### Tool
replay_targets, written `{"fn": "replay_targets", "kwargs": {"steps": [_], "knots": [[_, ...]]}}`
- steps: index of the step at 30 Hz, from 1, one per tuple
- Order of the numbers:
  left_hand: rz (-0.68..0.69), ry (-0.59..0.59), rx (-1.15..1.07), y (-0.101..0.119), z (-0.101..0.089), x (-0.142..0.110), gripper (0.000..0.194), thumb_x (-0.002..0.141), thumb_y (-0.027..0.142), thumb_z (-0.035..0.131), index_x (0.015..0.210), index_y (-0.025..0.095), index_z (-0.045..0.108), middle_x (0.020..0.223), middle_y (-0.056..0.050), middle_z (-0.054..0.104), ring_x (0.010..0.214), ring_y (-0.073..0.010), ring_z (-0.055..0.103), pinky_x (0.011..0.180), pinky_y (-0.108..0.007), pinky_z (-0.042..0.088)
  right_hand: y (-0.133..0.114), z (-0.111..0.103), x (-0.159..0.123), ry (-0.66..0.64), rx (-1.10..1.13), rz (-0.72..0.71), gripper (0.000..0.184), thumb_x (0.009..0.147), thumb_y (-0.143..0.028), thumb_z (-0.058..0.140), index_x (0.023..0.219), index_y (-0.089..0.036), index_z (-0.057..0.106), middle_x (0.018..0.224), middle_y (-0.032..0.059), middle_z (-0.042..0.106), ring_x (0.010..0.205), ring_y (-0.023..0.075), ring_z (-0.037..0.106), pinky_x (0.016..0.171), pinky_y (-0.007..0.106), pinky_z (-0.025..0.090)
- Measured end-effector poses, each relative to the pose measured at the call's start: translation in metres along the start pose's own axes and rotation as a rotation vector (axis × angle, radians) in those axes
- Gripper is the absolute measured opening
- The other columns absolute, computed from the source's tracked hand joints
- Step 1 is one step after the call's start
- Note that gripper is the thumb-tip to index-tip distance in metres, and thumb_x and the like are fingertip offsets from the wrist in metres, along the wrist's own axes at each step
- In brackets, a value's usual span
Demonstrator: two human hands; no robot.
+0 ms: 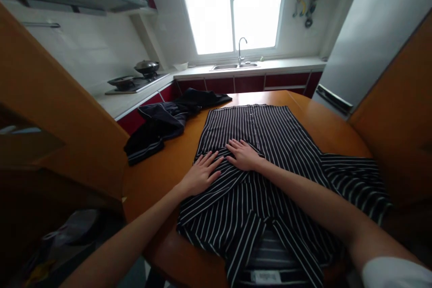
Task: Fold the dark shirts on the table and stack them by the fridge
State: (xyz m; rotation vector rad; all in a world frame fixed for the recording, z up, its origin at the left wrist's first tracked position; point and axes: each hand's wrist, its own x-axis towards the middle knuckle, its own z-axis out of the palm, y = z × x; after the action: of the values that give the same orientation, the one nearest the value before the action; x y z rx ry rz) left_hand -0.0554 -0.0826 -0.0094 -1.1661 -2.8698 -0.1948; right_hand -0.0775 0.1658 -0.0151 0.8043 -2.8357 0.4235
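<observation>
A black shirt with white stripes (280, 144) lies spread on a round wooden table, its collar and label towards me and its hem at the far side. The left sleeve (205, 198) is folded inward across the front. My left hand (201, 174) rests flat on that sleeve near the shirt's left edge, fingers spread. Beside it, my right hand (243, 155) lies flat on the sleeve's end at the middle of the shirt, fingers stretched out. The other sleeve (354, 180) extends to the right and hangs over the table's edge.
Dark clothing (162, 121) lies crumpled at the table's (158, 184) left far edge. Beyond stand a stove (135, 84) with a lidded pan (147, 67), and a sink (232, 67) under the window. A fridge (371, 31) is at right. Wooden panels flank both sides.
</observation>
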Motion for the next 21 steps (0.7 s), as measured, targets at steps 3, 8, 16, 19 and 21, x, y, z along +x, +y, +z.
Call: {"fn": "replay_targets", "kwargs": {"steps": [3, 8, 16, 19, 21], "knots": [[0.005, 0.005, 0.029, -0.004, 0.002, 0.002, 0.057, 0.102, 0.057, 0.034, 0.156, 0.039, 0.026, 0.165, 0.004, 0.017, 0.152, -0.0258, 0.017, 0.122, -0.051, 0.017, -0.001, -0.002, 0.003, 0.018, 0.034, -0.003, 0.064, 0.099, -0.051, 0.042, 0.149, -0.011, 0.042, 0.158, 0.0167, 0.036, 0.149, 0.0281, 0.025, 0.121, 0.049, 0.019], [0.039, 0.003, 0.082, -0.014, 0.005, 0.004, 0.058, 0.102, 0.055, 0.034, 0.156, 0.037, 0.026, 0.165, 0.002, 0.017, 0.152, -0.0273, 0.018, 0.12, -0.054, 0.022, -0.001, -0.032, 0.004, 0.111, 0.119, 0.023, 0.057, 0.1, -0.044, 0.046, 0.146, -0.012, 0.044, 0.156, 0.0174, 0.04, 0.148, 0.0292, 0.029, 0.118, 0.052, 0.028], [0.264, 0.049, 0.093, 0.015, -0.014, 0.029, 0.066, 0.098, 0.054, 0.04, 0.157, 0.045, 0.012, 0.164, 0.008, 0.016, 0.152, -0.0296, 0.017, 0.12, -0.06, 0.019, 0.027, -0.149, -0.104, 0.407, 0.182, 0.24, 0.041, 0.096, -0.034, 0.053, 0.13, -0.014, 0.062, 0.138, 0.0117, 0.06, 0.131, 0.0241, 0.052, 0.112, 0.041, 0.04], [0.358, 0.043, 0.059, 0.037, -0.025, 0.05, 0.064, 0.099, 0.054, 0.04, 0.157, 0.044, 0.014, 0.164, 0.007, 0.017, 0.151, -0.03, 0.017, 0.12, -0.059, 0.019, 0.054, -0.166, -0.187, 0.642, 0.229, 0.523, 0.036, 0.094, -0.036, 0.052, 0.119, -0.017, 0.069, 0.123, 0.011, 0.069, 0.115, 0.0251, 0.063, 0.103, 0.042, 0.047], [0.393, 0.024, 0.044, 0.048, -0.025, 0.064, 0.062, 0.101, 0.053, 0.039, 0.157, 0.04, 0.016, 0.164, 0.004, 0.018, 0.151, -0.0308, 0.018, 0.12, -0.058, 0.02, 0.074, -0.158, -0.246, 0.893, 0.298, 0.746, 0.033, 0.09, -0.039, 0.054, 0.107, -0.016, 0.072, 0.11, 0.0119, 0.073, 0.102, 0.0261, 0.068, 0.093, 0.042, 0.052]]}}
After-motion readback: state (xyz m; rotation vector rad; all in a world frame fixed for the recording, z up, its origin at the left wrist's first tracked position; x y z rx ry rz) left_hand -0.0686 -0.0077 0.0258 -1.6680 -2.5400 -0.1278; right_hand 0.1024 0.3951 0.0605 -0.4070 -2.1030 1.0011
